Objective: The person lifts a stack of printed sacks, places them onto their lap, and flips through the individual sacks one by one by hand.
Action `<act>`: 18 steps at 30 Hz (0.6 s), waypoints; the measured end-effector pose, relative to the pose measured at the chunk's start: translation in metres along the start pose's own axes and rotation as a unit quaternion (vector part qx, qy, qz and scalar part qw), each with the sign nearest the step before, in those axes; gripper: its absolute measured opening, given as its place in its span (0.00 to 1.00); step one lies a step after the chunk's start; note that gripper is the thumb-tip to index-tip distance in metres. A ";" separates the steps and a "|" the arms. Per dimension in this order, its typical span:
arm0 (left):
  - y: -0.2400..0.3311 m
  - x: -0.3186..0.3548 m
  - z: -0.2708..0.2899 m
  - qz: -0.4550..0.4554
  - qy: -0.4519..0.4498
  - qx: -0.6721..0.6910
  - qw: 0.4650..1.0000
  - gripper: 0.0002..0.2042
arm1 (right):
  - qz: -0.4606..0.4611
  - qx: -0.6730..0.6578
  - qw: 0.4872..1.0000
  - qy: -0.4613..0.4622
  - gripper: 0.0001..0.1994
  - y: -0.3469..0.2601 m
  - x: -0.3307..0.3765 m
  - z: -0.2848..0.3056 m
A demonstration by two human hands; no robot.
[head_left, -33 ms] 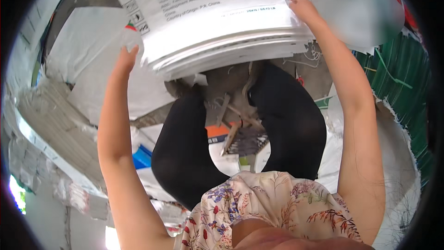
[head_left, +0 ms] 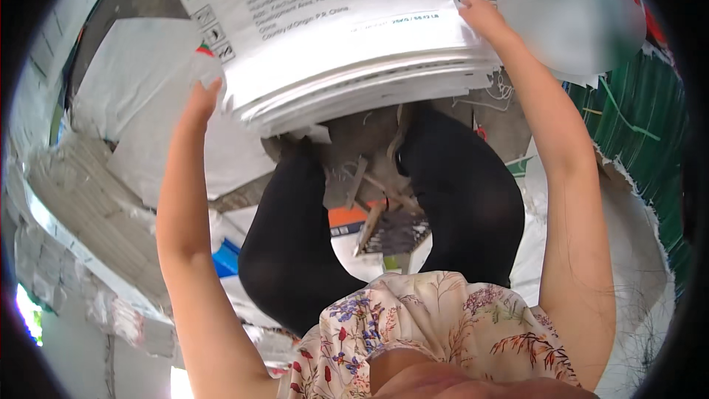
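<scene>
Stack of flat white printed sacks [head_left: 340, 37], far centre, raised off the floor. Left hand [head_left: 201, 103] clamped on its left edge, right hand [head_left: 480, 18] on its right edge, evidently spread to keep layers level. More sacks [head_left: 96, 199] piled left.

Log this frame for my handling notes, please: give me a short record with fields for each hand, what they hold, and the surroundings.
left hand: grips the left edge of the stack of white printed sacks
right hand: rests on the stack's upper right part, fingers on top
stack: many flat layers, edges fanned toward the person, held out in front over the legs
below: black-clad legs, floral garment
left side: more flat white sacks piled up
right side: green sheeting
floor: scraps and cord between the feet
</scene>
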State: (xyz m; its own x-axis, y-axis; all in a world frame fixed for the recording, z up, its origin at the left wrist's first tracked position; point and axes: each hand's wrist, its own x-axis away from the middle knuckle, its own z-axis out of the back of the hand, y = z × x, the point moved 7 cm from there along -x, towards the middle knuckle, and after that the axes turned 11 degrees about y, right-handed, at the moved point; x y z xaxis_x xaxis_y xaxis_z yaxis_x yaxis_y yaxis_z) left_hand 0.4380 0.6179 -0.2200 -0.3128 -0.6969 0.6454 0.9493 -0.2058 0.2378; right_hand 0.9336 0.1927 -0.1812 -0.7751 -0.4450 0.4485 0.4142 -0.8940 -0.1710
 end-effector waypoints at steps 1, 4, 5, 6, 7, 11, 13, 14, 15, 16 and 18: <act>-0.032 0.008 0.005 0.077 -0.005 0.003 0.997 0.37 | -0.088 -0.052 0.993 -0.059 0.22 -0.025 0.011 -0.029; -0.054 0.005 -0.005 0.105 0.025 0.024 0.994 0.38 | -0.032 0.021 0.996 -0.083 0.24 -0.028 -0.007 -0.047; -0.043 0.008 -0.022 0.062 -0.056 0.125 0.989 0.36 | -0.039 0.011 0.997 -0.070 0.24 -0.017 -0.013 -0.046; -0.029 0.015 -0.032 0.021 -0.135 0.219 0.966 0.35 | -0.043 0.015 0.997 -0.058 0.24 -0.012 -0.018 -0.045; -0.028 0.015 -0.033 0.012 -0.134 0.225 0.965 0.35 | -0.033 0.024 0.997 -0.069 0.26 -0.010 -0.022 -0.046; -0.033 0.020 -0.037 0.053 -0.147 0.278 0.948 0.30 | -0.052 0.007 0.988 -0.146 0.32 -0.005 -0.029 -0.052; -0.033 0.027 -0.029 0.070 -0.117 0.290 0.947 0.29 | -0.045 -0.035 0.988 -0.145 0.34 -0.021 -0.028 -0.050; -0.041 0.030 -0.028 0.074 -0.119 0.282 0.949 0.29 | -0.045 -0.074 0.984 -0.153 0.36 -0.028 -0.019 -0.056; -0.052 0.026 -0.022 0.086 -0.130 0.282 0.947 0.29 | -0.037 -0.117 0.981 -0.151 0.38 -0.039 -0.015 -0.056; -0.045 0.014 -0.026 0.085 -0.146 0.289 0.942 0.29 | -0.037 -0.123 0.982 -0.136 0.38 -0.032 -0.020 -0.055; -0.047 0.008 -0.026 0.107 -0.127 0.265 0.950 0.28 | 0.043 -0.094 0.993 -0.057 0.39 -0.037 -0.016 -0.057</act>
State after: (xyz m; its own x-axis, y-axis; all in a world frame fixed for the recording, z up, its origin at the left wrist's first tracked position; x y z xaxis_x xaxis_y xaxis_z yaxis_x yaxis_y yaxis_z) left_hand 0.3920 0.6039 -0.2448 -0.1758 -0.4824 0.8581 0.8632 0.3435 0.3699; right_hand 0.9039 0.2299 -0.2322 -0.6773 -0.5213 0.5192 0.3725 -0.8515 -0.3691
